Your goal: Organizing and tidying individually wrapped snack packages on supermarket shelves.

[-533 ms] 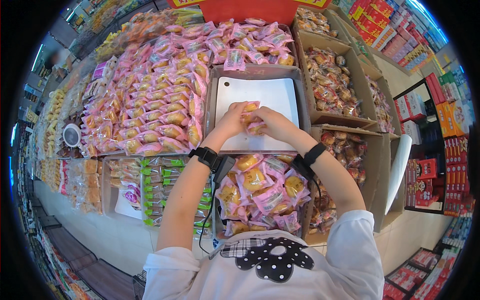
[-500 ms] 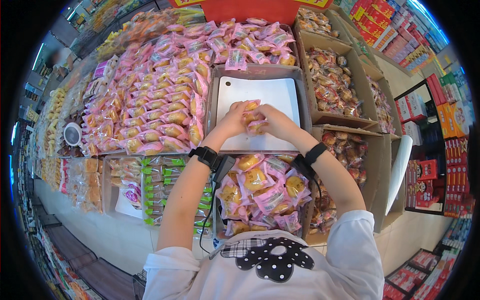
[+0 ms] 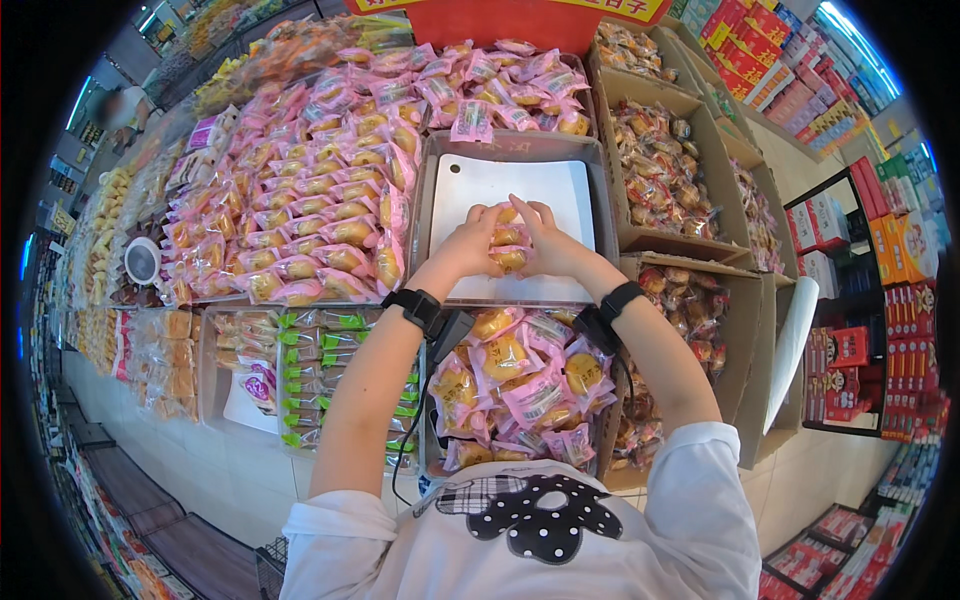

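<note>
Between my two hands is a small stack of pink-wrapped pastries (image 3: pixel 510 240), upright over a white board (image 3: pixel 540 180). My left hand (image 3: pixel 468 246) grips the stack from the left side, fingers curled round it. From the right, my right hand (image 3: pixel 552 246) closes on the same pastries, its fingers arched over the far end. The board lies in a grey plastic tray (image 3: pixel 606 200). How far the pastries sit from the board is hard to tell.
Rows of pink-wrapped pastries (image 3: pixel 330 200) fill the left side. A heap of larger pink packets (image 3: pixel 520 380) lies nearer me. Cardboard boxes (image 3: pixel 690 225) of wrapped cakes stand at right. A red sign panel (image 3: pixel 500 28) rises behind. A cable (image 3: pixel 410 440) hangs along my left arm.
My right hand has shifted and its fingers have spread over the far end of the pastries. The stack now stands straighter between both hands.
</note>
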Motion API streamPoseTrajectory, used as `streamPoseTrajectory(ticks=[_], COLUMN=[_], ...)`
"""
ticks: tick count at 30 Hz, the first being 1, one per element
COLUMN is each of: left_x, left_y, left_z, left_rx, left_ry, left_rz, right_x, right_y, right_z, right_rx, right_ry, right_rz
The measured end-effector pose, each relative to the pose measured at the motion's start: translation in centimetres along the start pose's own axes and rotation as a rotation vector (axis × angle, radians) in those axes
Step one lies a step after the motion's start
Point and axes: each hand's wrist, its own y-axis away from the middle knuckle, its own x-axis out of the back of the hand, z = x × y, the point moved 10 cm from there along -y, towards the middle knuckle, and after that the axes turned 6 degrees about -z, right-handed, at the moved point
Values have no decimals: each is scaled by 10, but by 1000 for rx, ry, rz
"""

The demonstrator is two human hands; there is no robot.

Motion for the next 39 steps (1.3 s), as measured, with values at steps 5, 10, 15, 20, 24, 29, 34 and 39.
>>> streamPoseTrajectory(ticks=[5,10,15,20,24,29,34,39], left_x=[-6,6,38,38,54,65,65,66], left_y=[-4,-10,-29,-46,-54,-56,-67,-54], left_z=[15,20,22,3,5,4,12,1], left_rx=[137,98,-73,38,79,73,83,11], left_ry=[-315,-553,-594,-763,-858,-976,-917,-945], left_rz=[-53,49,210,98,223,283,228,291], right_x=[-3,0,18,4,15,32,79,36], right_y=[-17,-31,-58,-78,-93,-104,-107,-126], right_z=[8,24,23,34,31,34,79,42], right_rx=[106,20,47,-99,64,-16,10,201], right_ry=[216,121,-30,153,220,-43,-254,236], right_rz=[-95,-62,0,-28,116,55,110,66])
